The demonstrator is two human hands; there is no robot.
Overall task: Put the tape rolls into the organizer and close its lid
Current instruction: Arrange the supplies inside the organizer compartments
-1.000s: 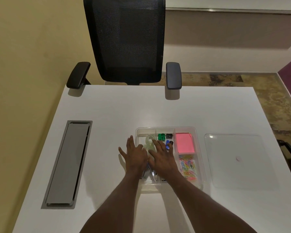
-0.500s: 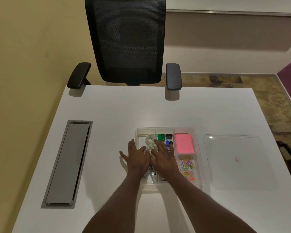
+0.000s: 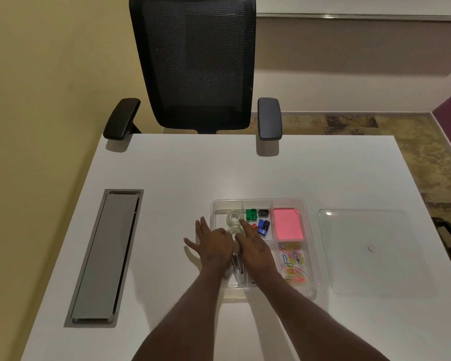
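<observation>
A clear plastic organizer [image 3: 307,256] sits open on the white table. Two clear tape rolls [image 3: 234,217] lie in its left compartment, the nearer one partly hidden behind my hands. My left hand [image 3: 211,243] rests flat at the organizer's left edge, fingers spread, holding nothing. Beside it, my right hand [image 3: 254,247] lies over the left compartment with its index finger reaching toward the tape rolls; nothing is gripped. The clear lid [image 3: 370,251] lies flat on the table to the right of the organizer.
The organizer also holds small coloured sharpeners [image 3: 258,220], pink sticky notes [image 3: 288,224], coloured paper clips [image 3: 293,261] and a stapler [image 3: 238,269]. A grey cable hatch [image 3: 104,256] is set into the table at left. A black office chair [image 3: 195,63] stands at the far edge.
Both hands have drawn back slightly toward me, uncovering more of the tape rolls in the left compartment. The lid has not moved.
</observation>
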